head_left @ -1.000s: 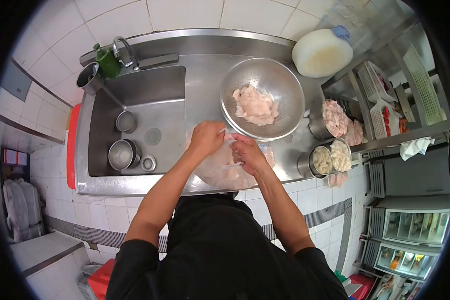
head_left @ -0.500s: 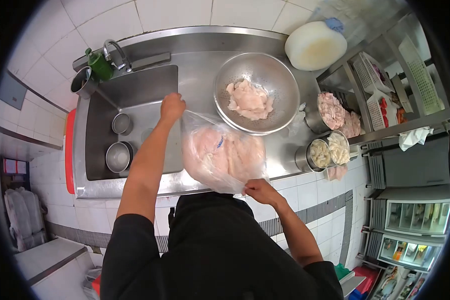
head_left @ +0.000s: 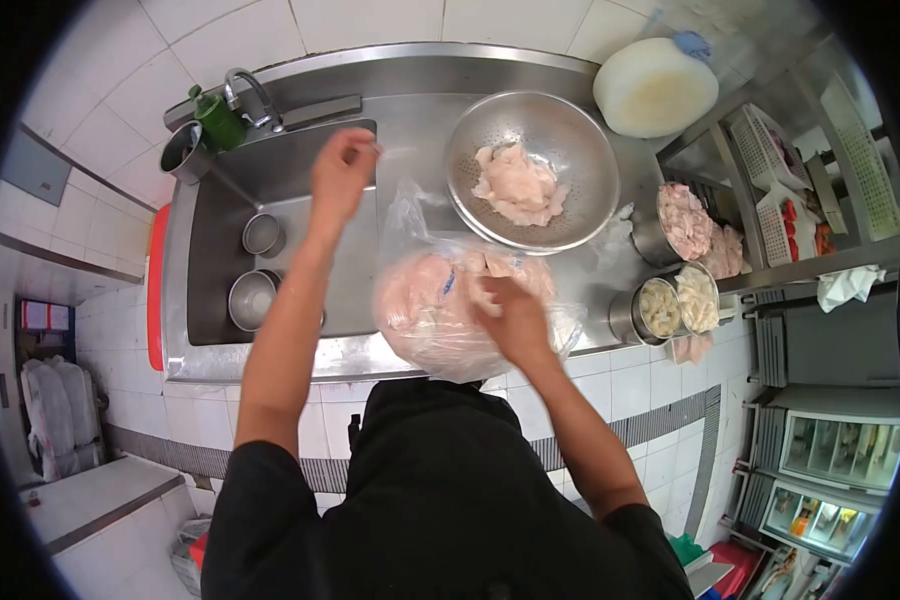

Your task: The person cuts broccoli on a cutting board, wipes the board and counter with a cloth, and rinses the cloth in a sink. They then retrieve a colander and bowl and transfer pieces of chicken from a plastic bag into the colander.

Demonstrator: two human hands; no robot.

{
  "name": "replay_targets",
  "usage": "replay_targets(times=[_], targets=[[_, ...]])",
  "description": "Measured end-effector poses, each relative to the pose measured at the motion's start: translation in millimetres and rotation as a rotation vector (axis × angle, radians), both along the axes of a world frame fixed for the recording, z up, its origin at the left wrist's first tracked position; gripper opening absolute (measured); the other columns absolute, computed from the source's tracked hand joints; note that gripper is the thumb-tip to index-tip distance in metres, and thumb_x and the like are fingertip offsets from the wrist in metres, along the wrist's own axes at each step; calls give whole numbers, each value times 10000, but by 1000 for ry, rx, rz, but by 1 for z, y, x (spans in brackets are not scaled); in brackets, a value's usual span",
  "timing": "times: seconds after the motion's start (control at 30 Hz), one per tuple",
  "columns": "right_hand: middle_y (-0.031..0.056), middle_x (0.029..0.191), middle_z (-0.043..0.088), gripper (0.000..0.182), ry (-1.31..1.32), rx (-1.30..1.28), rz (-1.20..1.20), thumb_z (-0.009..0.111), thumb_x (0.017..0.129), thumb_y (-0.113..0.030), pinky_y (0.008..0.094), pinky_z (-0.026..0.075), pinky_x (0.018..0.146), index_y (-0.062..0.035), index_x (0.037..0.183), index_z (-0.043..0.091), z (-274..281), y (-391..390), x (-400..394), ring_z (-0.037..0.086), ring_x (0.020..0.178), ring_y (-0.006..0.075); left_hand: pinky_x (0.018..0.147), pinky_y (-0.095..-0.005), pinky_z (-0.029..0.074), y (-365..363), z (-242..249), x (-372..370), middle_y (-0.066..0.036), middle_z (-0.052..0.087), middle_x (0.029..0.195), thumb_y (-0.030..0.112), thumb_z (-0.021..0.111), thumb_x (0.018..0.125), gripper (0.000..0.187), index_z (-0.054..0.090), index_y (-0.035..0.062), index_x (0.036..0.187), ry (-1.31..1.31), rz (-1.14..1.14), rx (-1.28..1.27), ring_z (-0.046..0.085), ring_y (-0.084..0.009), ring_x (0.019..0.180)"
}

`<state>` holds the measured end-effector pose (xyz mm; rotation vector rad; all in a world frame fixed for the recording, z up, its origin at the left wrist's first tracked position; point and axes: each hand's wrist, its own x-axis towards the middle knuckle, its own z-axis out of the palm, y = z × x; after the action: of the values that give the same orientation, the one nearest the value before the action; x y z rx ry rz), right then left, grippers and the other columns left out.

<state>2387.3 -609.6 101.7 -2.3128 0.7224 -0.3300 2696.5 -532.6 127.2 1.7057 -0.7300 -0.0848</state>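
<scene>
A clear plastic bag full of pale pink raw meat, apparently chicken, rests on the steel counter by its front edge. My right hand reaches over the bag's middle, thumb and fingers apart, fingertips right at the meat. Up and to the left, over the sink's right side, my left hand is raised free of the bag, its fingers loosely bent with a gap to the thumb. Behind the bag stands a perforated steel colander with a heap of raw meat pieces inside.
Two steel bowls sit in the sink at left, below a faucet and a green bottle. Steel pots of meat crowd the counter's right end, near a white container and a metal rack.
Both hands have let go of the bag's edges. My left hand has risen up and away; my right hand has come in over the meat. The stretched plastic has gone slack.
</scene>
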Motion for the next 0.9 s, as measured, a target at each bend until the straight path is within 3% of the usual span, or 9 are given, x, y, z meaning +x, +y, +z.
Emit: replay_targets(times=[0.07, 0.17, 0.33, 0.4, 0.5, 0.6, 0.7, 0.77, 0.9], targets=[[188, 1310, 545, 822, 391, -52, 173, 751, 754, -399, 416, 477, 934, -53, 1420, 414, -31, 24, 36, 584, 1144, 306, 676, -264, 470, 12, -16, -32, -9, 641, 808, 153, 652, 870, 179, 660, 49, 1016, 152, -209, 41, 563, -98, 707], [245, 1292, 523, 1018, 627, -234, 209, 782, 696, -455, 449, 477, 918, -51, 1486, 282, -23, 42, 65, 574, 1152, 344, 717, -274, 490, 40, -46, -81, -53, 662, 865, 127, 631, 875, 217, 650, 28, 1068, 238, -358, 316, 589, -118, 749], [236, 1253, 556, 932, 579, -143, 154, 778, 669, -352, 452, 469, 932, -84, 1448, 345, -48, 23, 86, 586, 1135, 369, 835, -309, 509, 75, -108, -105, -117, 674, 1045, 111, 615, 874, 301, 620, 17, 1160, 303, -284, 268, 640, -192, 919], [165, 1254, 565, 822, 248, 78, 133, 783, 649, -272, 422, 489, 893, -89, 1370, 435, -63, 6, 78, 615, 1062, 343, 872, -322, 509, 81, -109, -110, -135, 668, 1096, 103, 609, 874, 327, 610, 18, 1190, 304, -235, 262, 645, -217, 974], [141, 1261, 561, 758, 162, 447, 69, 753, 663, -157, 382, 479, 934, -86, 1355, 452, -26, -1, 60, 591, 1103, 314, 879, -332, 510, 82, -98, -117, -138, 667, 1114, 89, 594, 880, 343, 605, 21, 1216, 286, -195, 303, 648, -233, 995], [140, 1303, 528, 747, -196, 372, 103, 718, 671, -33, 355, 444, 994, -81, 1362, 438, -27, 4, 38, 542, 1181, 273, 878, -341, 513, 80, -97, -121, -146, 662, 1116, 76, 583, 886, 327, 615, 22, 1207, 208, -232, 323, 650, -245, 1011], [124, 1342, 487, 760, -466, 768, 42, 701, 670, 37, 345, 403, 1042, -74, 1368, 422, -8, 12, 29, 470, 1261, 233, 928, -334, 494, 65, -88, -115, -122, 633, 1197, 99, 623, 870, 433, 555, 27, 1291, 407, -367, 273, 624, -237, 1088], [117, 1356, 469, 763, -461, 722, 43, 701, 676, 36, 346, 396, 1048, -71, 1374, 414, 10, 3, 30, 454, 1271, 229, 994, -338, 462, 55, -56, -115, -99, 584, 1275, 101, 696, 819, 620, 453, 31, 1385, 846, -666, -278, 583, -222, 1159], [126, 1388, 441, 806, -382, 679, 121, 703, 685, 30, 341, 386, 1062, -78, 1416, 383, 44, -20, 40, 408, 1316, 233, 1040, -352, 430, 17, -38, -103, -87, 548, 1316, 87, 746, 771, 763, 368, 15, 1430, 944, -900, -380, 546, -212, 1203]])
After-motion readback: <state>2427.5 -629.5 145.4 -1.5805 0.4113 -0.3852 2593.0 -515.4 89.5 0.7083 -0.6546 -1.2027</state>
